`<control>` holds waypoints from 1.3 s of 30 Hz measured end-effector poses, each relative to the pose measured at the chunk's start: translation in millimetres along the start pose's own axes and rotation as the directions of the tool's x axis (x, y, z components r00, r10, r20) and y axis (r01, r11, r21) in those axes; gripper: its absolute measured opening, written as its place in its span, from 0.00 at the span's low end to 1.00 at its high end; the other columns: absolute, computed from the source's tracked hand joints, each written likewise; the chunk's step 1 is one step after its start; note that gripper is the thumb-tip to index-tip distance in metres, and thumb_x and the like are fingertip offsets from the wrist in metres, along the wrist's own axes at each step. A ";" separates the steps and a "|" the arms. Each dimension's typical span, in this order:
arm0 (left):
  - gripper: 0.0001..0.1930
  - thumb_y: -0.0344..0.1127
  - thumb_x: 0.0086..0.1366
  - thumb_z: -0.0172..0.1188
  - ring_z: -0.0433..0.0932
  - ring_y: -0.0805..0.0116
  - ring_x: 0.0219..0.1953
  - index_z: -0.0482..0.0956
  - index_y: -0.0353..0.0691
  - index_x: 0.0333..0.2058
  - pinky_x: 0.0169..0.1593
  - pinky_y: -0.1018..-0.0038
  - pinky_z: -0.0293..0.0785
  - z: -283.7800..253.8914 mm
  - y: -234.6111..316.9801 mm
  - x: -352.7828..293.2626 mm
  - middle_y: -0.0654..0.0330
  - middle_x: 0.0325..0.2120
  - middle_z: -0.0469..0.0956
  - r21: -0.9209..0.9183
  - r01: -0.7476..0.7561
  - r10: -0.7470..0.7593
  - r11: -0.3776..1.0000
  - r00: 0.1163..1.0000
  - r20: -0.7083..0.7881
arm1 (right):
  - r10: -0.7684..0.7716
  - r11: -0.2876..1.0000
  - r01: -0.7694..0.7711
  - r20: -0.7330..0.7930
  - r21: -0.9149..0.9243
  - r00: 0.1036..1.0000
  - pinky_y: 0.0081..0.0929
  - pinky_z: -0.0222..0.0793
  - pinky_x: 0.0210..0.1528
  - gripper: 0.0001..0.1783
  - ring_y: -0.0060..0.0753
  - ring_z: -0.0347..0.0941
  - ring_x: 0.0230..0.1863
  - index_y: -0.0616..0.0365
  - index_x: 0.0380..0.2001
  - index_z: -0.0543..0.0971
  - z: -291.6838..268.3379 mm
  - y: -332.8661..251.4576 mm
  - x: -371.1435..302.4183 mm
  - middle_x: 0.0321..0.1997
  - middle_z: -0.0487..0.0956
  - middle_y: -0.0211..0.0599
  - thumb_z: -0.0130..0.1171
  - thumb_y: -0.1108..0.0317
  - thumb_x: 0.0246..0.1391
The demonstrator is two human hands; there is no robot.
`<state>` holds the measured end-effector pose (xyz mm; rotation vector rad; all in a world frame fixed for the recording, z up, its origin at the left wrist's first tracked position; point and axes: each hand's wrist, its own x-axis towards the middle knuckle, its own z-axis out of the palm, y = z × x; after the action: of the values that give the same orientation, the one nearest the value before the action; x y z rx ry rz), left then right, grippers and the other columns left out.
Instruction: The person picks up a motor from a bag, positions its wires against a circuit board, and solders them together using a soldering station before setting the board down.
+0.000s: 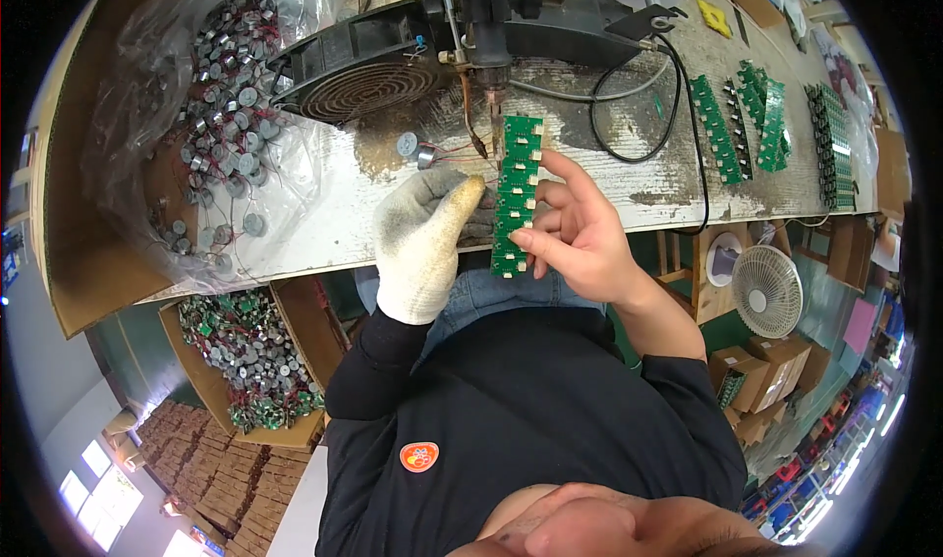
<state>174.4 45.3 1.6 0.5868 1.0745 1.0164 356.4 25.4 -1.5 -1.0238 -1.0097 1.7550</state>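
Observation:
My right hand (584,238) is bare and grips a green strip of small circuit boards (516,198) by its right edge, thumb on its face. The strip stands upright in view, white connectors along its right side. My left hand (422,238), in a white and grey glove with a stained thumb, is closed at the strip's left edge; whatever its fingertips pinch is hidden. Two small round metal motors (408,144) with thin red wires lie just beyond the glove. A soldering tip (495,125) on a stand points down at the strip's upper end, beside a thin copper-coloured tube (469,115).
A black fan (368,85) stands behind my hands. At left, a plastic-lined carton (108,252) holds many wired motors; another box (295,331) of parts sits below the bench. More green strips (715,130) and a black cable (678,95) lie at right, with a white fan (766,292) beyond the bench edge.

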 end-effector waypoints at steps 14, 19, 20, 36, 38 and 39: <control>0.11 0.34 0.65 0.60 0.77 0.77 0.32 0.76 0.31 0.39 0.37 0.80 0.73 3.2 -1.7 -2.1 0.60 0.32 0.79 0.061 -0.071 0.074 0.996 0.997 -0.039 | -0.013 1.000 0.013 0.009 -0.015 1.000 0.15 0.71 0.24 0.40 0.21 0.74 0.31 0.59 0.66 0.51 -1.0 -2.1 -3.0 0.45 0.72 0.41 0.58 0.80 0.54; 0.11 0.34 0.65 0.60 0.77 0.77 0.32 0.76 0.31 0.39 0.37 0.81 0.72 -1.4 -7.7 0.4 0.60 0.32 0.79 0.047 -0.026 0.028 0.999 0.999 -0.030 | 0.004 0.998 -0.005 -0.007 -0.055 1.000 0.16 0.71 0.24 0.40 0.21 0.75 0.30 0.58 0.66 0.51 -2.7 3.3 -2.4 0.46 0.72 0.41 0.59 0.80 0.54; 0.11 0.34 0.65 0.60 0.77 0.76 0.32 0.76 0.31 0.39 0.37 0.80 0.72 -3.3 -7.9 1.0 0.60 0.32 0.79 0.077 -0.031 0.034 0.997 0.999 -0.037 | 0.013 0.999 -0.013 -0.007 -0.052 1.000 0.16 0.71 0.24 0.40 0.21 0.75 0.31 0.58 0.66 0.51 -1.7 3.4 -1.9 0.46 0.72 0.41 0.59 0.80 0.53; 0.15 0.26 0.49 0.67 0.78 0.67 0.28 0.77 0.37 0.38 0.33 0.75 0.75 -98.9 29.1 -14.4 0.56 0.32 0.78 0.923 -0.297 0.859 0.244 0.508 -0.064 | -0.067 0.996 0.059 -0.121 -0.067 0.990 0.15 0.71 0.20 0.39 0.22 0.73 0.27 0.64 0.65 0.49 -3.3 6.6 4.6 0.48 0.73 0.47 0.53 0.85 0.53; 0.08 0.25 0.55 0.63 0.76 0.73 0.28 0.78 0.35 0.35 0.34 0.78 0.73 -130.4 43.3 -15.0 0.60 0.28 0.78 0.851 -0.331 0.901 0.408 0.296 -0.317 | -0.065 0.995 0.057 -0.105 -0.081 0.992 0.14 0.71 0.20 0.38 0.21 0.73 0.27 0.65 0.65 0.50 -4.9 7.5 6.0 0.48 0.73 0.47 0.53 0.85 0.53; 0.07 0.25 0.57 0.62 0.76 0.73 0.29 0.78 0.35 0.36 0.35 0.79 0.73 -137.7 54.1 -15.9 0.59 0.29 0.78 0.820 -0.354 0.893 0.449 0.219 -0.394 | -0.065 0.995 0.057 -0.105 -0.079 0.992 0.14 0.71 0.20 0.38 0.21 0.73 0.27 0.65 0.65 0.50 -5.7 8.5 7.5 0.48 0.73 0.47 0.53 0.85 0.53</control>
<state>25.6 45.3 -2.2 1.2504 2.1404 1.8923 357.1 30.9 -12.9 -1.1110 -1.0355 1.6050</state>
